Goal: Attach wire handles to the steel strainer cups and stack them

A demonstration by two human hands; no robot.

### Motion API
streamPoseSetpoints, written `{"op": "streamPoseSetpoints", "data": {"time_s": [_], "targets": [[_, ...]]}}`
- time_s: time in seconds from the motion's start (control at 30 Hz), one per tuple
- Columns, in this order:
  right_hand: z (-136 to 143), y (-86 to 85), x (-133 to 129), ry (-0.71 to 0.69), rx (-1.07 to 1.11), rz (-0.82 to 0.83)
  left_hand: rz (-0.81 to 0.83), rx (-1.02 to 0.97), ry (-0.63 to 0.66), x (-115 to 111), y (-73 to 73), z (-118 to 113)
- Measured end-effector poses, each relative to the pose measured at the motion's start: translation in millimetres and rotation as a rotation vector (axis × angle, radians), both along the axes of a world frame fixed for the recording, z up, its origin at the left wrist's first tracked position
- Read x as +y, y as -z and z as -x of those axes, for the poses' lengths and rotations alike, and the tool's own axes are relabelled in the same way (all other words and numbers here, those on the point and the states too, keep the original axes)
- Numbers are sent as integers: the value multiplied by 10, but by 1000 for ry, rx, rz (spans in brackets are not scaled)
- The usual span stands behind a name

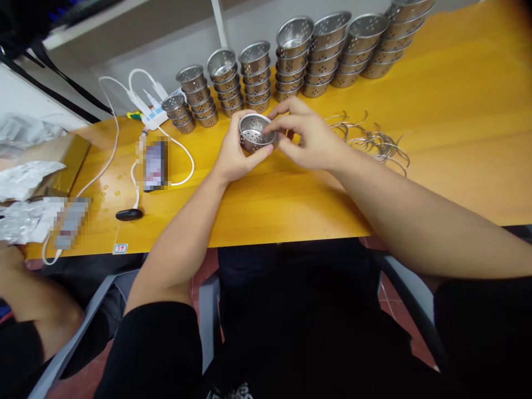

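Observation:
A small perforated metal cup (251, 136) is held above the table, its open top tilted toward me. My left hand (238, 155) wraps around its left side, with the thumb along the near wall. At the right rim, my right hand (305, 136) has its fingers bent, one fingertip reaching inside the cup and the thumb by the outer wall. Whether a thin wire is between those fingers cannot be made out. Several curved metal wires (376, 143) lie in a loose pile on the table, right of my right hand.
Stacks of perforated cups (291, 64) line the back of the yellow table (266, 221). To the left are a phone (154, 166), a white power strip (154, 116) with cables, a black oval object (129, 214) and plastic bags (25, 216). Another person's arm (37, 299) rests at far left.

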State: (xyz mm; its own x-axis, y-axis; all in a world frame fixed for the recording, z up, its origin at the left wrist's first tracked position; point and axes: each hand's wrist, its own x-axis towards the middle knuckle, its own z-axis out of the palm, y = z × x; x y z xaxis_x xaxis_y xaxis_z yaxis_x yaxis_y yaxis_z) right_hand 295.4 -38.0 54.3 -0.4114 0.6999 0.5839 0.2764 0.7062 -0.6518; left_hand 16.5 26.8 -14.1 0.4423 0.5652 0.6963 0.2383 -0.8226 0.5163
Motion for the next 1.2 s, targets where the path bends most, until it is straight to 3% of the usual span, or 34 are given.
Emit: {"op": "streamPoseSetpoints", "data": {"time_s": [0.33, 0.73, 1.0, 1.2], "targets": [[74, 55, -9, -55, -14, 36, -13, 49, 7, -5, 34, 39], [-33, -74, -9, 57, 68, 59, 95, 51, -59, 25, -18, 88], [-220, 163, 296, 185, 89, -38, 220, 90, -84, 225, 213, 194], [-160, 320, 359, 214, -62, 20, 358, 151, -65, 288, 264, 188]]}}
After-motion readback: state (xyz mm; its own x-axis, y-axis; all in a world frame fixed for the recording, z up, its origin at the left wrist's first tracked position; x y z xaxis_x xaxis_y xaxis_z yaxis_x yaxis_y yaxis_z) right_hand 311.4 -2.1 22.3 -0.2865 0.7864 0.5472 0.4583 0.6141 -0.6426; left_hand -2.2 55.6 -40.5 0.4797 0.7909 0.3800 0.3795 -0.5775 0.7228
